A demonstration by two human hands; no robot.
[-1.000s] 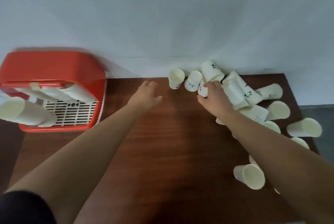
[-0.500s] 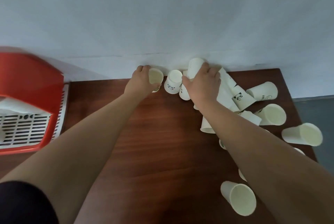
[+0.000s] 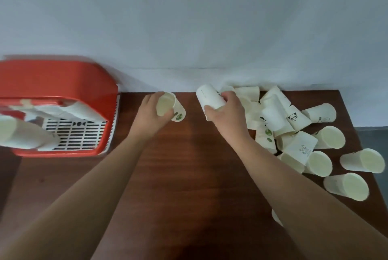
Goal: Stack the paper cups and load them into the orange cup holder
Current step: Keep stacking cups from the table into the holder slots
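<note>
My left hand (image 3: 150, 114) grips one cream paper cup (image 3: 165, 105), mouth toward me. My right hand (image 3: 227, 113) grips a second white paper cup (image 3: 210, 98) beside the loose cup pile (image 3: 294, 134). The orange plastic cup holder (image 3: 63, 79) stands far left. Risk: misaligned rims may crumple during nesting, and my right forearm may sweep loose cups away.

I see free table (image 3: 189, 175) in the middle and also on the near side of the orange cup holder (image 3: 58, 79). On the right the heap of paper cups (image 3: 273, 115) blocks the way, and the wall (image 3: 189, 18) closes the far edge.
</note>
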